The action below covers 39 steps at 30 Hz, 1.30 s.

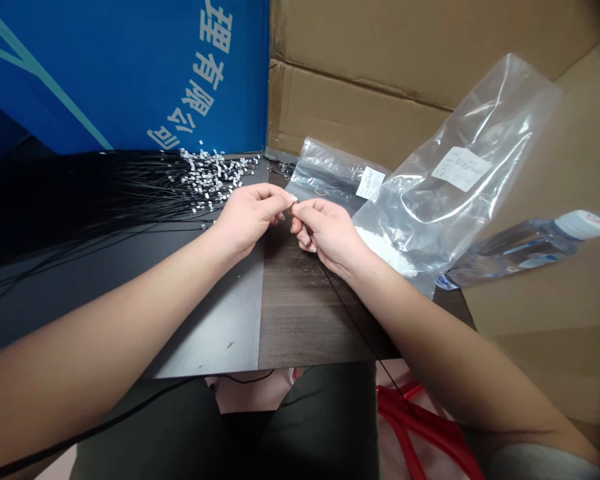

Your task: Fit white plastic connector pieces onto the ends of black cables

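Observation:
My left hand (254, 217) and my right hand (325, 230) meet fingertip to fingertip above the dark wooden tabletop. Between the right thumb and fingers is a thin black wire (350, 313), which runs down past the table's front edge. The left thumb and forefinger are pinched together at the wire's upper end; what they grip there is mostly hidden and too small to name. To the left lies a large bundle of black wires (105, 190), many of them tipped with small white connectors (205, 175).
Right of my hands, a clear plastic bag (430, 207) holds small white pieces. Behind it lies a flatter labelled bag (330, 175). A water bottle (520, 250) lies tilted at the right. A blue printed panel (130, 73) and cardboard (360, 107) stand behind the table.

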Tool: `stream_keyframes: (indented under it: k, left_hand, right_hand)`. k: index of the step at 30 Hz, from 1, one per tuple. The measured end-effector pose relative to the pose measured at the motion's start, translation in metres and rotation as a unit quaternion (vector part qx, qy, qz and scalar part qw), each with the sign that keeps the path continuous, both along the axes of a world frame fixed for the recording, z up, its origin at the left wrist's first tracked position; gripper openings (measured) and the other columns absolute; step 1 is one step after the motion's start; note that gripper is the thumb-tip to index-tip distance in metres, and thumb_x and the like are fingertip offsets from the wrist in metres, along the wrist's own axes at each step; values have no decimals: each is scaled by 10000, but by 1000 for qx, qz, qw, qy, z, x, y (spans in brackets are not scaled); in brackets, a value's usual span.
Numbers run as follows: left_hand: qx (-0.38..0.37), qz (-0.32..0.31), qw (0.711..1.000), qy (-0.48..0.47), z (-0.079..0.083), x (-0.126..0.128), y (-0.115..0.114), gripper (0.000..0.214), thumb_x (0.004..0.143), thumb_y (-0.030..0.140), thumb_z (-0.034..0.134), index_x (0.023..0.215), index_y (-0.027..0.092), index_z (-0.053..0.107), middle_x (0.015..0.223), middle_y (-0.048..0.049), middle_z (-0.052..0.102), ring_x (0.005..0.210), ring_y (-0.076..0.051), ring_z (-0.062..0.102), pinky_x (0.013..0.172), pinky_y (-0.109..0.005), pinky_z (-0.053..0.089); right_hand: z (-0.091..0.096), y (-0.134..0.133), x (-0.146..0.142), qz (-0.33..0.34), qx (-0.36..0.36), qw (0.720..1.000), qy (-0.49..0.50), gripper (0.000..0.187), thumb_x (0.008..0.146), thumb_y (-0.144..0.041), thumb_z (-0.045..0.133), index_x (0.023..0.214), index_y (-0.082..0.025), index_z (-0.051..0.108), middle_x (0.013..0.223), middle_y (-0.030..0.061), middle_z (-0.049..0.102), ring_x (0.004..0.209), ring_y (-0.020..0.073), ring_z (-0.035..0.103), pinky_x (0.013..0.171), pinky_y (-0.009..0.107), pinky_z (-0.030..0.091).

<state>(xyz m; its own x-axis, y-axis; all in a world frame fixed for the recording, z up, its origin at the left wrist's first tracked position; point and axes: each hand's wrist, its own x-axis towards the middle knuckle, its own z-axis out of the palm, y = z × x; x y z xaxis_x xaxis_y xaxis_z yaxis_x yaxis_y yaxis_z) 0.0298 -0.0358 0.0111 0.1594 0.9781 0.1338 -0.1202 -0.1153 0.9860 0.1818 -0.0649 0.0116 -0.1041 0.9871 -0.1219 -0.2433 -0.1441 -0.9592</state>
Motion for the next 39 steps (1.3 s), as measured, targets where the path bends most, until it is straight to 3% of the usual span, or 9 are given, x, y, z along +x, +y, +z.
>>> stream_keyframes:
  k: [15,19,23,27,31,35,39]
  left_hand:
    - [12,13,1000,10,2,3,-3,98,717,201,783,670,155,712,676,-7,641,632,-111,517,638,-274,420]
    - [-18,13,1000,-2,4,2,-3,83,727,208,781,698,150,730,667,-17,641,626,-115,529,623,-271,422]
    - [-57,4,998,-33,7,-4,1,92,717,200,794,685,148,725,637,-9,607,606,-108,524,597,-262,409]
    - [-83,-14,996,-26,10,-9,4,112,698,204,820,674,145,727,636,-9,603,596,-101,523,587,-256,410]
    - [-106,-41,993,11,11,-10,1,122,695,226,829,704,144,739,671,-18,624,610,-103,540,595,-257,416]
    - [-111,-47,992,24,11,-9,0,132,696,236,833,714,144,740,650,-8,603,609,-105,536,588,-259,405]
    - [-110,-45,993,27,10,-10,2,147,706,252,845,746,144,753,667,-10,613,612,-105,537,591,-264,404]
  right_hand:
    - [-1,-1,-2,-15,-3,1000,1,174,926,-173,706,793,-191,596,575,-47,620,391,44,435,356,182,276]
    - [-1,-1,1,16,18,1000,-5,193,912,-296,783,841,-183,643,684,-12,692,458,73,558,380,198,412]
    - [-1,4,9,37,29,998,-48,308,904,-454,810,900,-172,688,791,36,741,588,123,684,544,267,600]
    - [-5,14,20,1,116,988,-105,273,904,-439,806,978,-193,715,805,18,731,632,125,679,592,275,598]
    - [-8,18,29,10,222,957,-184,216,929,-335,752,1110,-217,761,899,16,760,680,132,667,665,313,585]
    - [-6,16,32,9,302,914,-271,168,950,-299,696,1039,-204,802,994,41,794,838,176,703,832,373,578]
    - [-3,14,32,7,321,898,-302,144,939,-293,701,996,-207,801,1007,45,802,904,197,706,878,381,556]
